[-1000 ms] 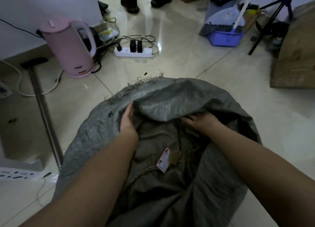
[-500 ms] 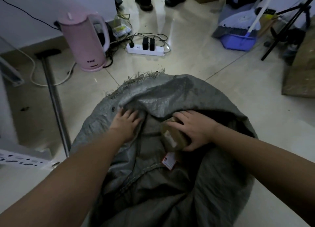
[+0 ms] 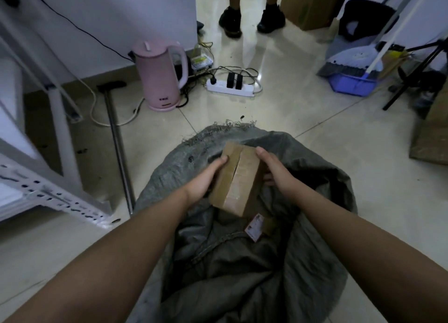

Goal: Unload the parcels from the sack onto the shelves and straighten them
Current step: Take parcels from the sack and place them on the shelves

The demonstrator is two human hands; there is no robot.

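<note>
Fingers (image 3: 221, 162) of the left hand (image 3: 203, 179) and the right hand (image 3: 274, 170) are clamping a brown cardboard parcel (image 3: 236, 179) from both sides, holding it at frame centre just above the open grey sack (image 3: 242, 262). Up left, a pink kettle (image 3: 158, 78) is standing on the tiled floor (image 3: 315, 133), beside a white power strip (image 3: 229, 87).
</note>
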